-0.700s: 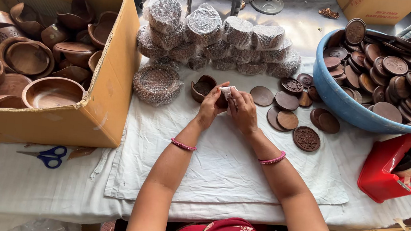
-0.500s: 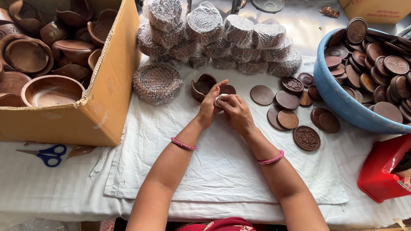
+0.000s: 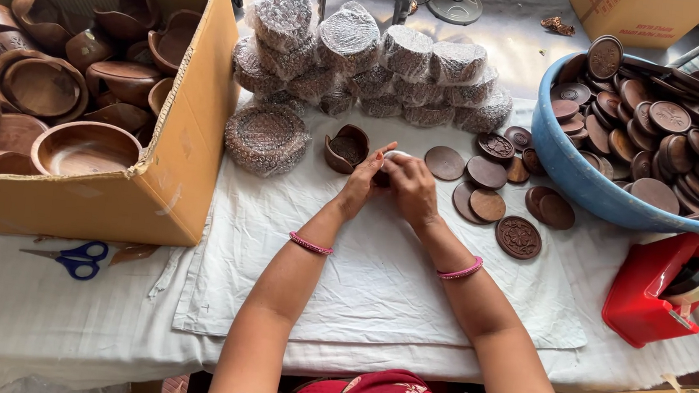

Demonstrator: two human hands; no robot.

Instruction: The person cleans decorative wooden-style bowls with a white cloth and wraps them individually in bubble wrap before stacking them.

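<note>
My left hand (image 3: 362, 182) and my right hand (image 3: 411, 187) meet over the white cloth (image 3: 360, 265), fingers closed together around a small pale piece that they mostly hide. A brown wooden bowl (image 3: 347, 148) stands just left of my left hand. Flat round wooden lids (image 3: 487, 204) lie scattered to the right of my right hand, one of them carved (image 3: 519, 237). A bubble-wrapped bundle (image 3: 267, 137) sits further left on the cloth.
A cardboard box (image 3: 175, 164) of wooden bowls stands at the left. Wrapped bundles (image 3: 379, 56) are stacked at the back. A blue tub (image 3: 586, 188) of lids is at the right, a red tape dispenser (image 3: 658, 287) near it. Blue scissors (image 3: 74, 258) lie front left.
Both hands have stayed at the same spot, with the fingers shifting slightly around the small piece between them.
</note>
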